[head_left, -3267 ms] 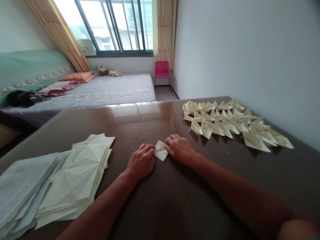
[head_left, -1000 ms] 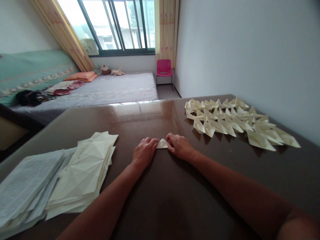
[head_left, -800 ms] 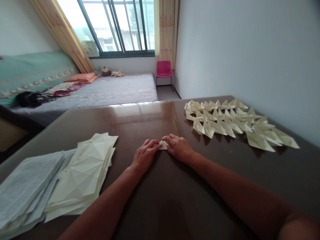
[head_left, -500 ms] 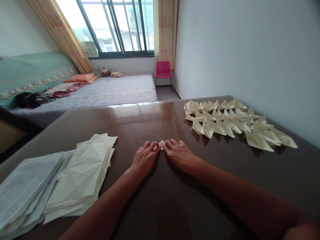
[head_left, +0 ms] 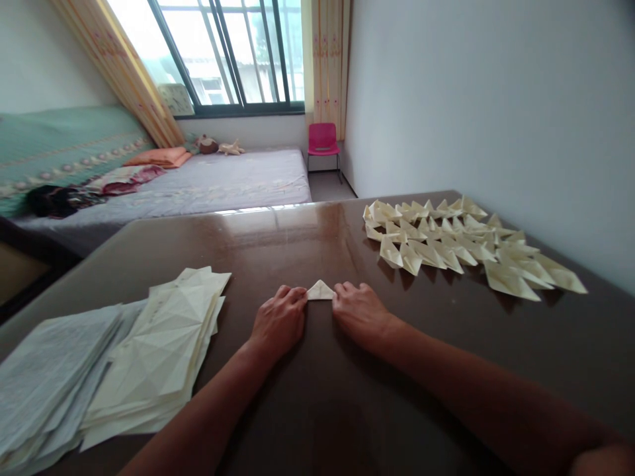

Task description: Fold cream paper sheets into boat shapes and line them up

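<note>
A small cream piece of folded paper (head_left: 320, 291), shaped like a flat triangle with its point away from me, lies on the brown table (head_left: 317, 396). My left hand (head_left: 280, 318) is closed, its fingertips pressing the left corner of the paper. At the right corner, my right hand (head_left: 362, 309) is closed in the same way, fingers curled together. The middle of the triangle shows between the two hands; its outer corners are hidden under my fingers.
Rows of folded paper boats (head_left: 436, 251) stand at the back right. To the left lie a stack of creased cream sheets (head_left: 153, 337) and a stack of greyish printed paper (head_left: 59, 363). Beyond the table are a bed (head_left: 238, 175) and a pink chair (head_left: 323, 140).
My hands have moved apart, the left one to the left and the right one slightly right. More of the folded paper shows between them.
</note>
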`<state>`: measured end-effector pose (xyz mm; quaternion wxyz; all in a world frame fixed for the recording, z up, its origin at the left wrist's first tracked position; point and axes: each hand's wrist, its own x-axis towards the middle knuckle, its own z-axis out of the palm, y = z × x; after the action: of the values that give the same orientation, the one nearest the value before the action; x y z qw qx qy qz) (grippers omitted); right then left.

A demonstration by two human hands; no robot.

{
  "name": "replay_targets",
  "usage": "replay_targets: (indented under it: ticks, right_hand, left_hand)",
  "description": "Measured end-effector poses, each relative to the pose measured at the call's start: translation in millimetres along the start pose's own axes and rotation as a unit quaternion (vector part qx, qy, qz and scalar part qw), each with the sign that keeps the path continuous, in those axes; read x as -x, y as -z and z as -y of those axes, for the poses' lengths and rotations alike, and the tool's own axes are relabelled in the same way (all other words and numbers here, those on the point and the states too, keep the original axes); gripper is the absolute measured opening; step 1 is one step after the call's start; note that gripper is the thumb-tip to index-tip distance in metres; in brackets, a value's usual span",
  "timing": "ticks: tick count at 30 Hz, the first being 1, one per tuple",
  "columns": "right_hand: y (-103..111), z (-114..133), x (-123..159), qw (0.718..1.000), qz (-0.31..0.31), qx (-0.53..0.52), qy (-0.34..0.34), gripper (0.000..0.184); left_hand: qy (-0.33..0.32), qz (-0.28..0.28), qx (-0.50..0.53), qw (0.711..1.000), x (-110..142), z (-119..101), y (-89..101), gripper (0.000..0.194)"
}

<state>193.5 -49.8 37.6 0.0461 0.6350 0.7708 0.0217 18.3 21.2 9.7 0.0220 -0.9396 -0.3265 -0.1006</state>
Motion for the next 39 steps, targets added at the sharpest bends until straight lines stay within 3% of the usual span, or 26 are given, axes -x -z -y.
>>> replay_targets:
  ticks: [3, 5, 7, 13, 22, 34, 39]
  right_hand:
    - [0.0, -13.3, -9.1, 0.996, -0.078, -0.05, -0.017, 0.02]
    - [-7.3, -18.8, -15.1, 0.988, -0.123, -0.091, 0.009, 0.032]
    - [-19.0, -21.9, -20.5, 0.98, -0.138, -0.132, 0.049, 0.043]
    - [-42.1, -31.4, -29.7, 0.955, -0.159, -0.243, 0.062, 0.036]
    - [-43.4, -32.0, -32.5, 0.893, -0.141, -0.425, 0.042, 0.034]
    - [-38.7, -21.5, -28.8, 0.855, -0.141, -0.494, 0.072, 0.036]
    - [-37.2, -18.9, -29.4, 0.828, -0.108, -0.548, 0.049, 0.037]
  left_hand:
    - [0.033, -0.043, 0.045, 0.998, -1.9, 7.1, -6.7, 0.022]
    - [0.044, -0.057, 0.062, 0.995, -3.3, 9.5, -11.1, 0.023]
    - [0.039, -0.06, 0.079, 0.994, -4.6, 10.9, -14.9, 0.023]
    - [0.061, -0.114, 0.197, 0.972, -8.4, 19.4, -23.0, 0.026]
    - [0.077, -0.119, 0.295, 0.945, -11.5, 14.8, -24.5, 0.027]
    - [0.09, -0.1, 0.365, 0.921, -11.3, 3.2, -20.5, 0.031]
    - [0.084, -0.102, 0.395, 0.909, -12.1, -3.8, -17.3, 0.034]
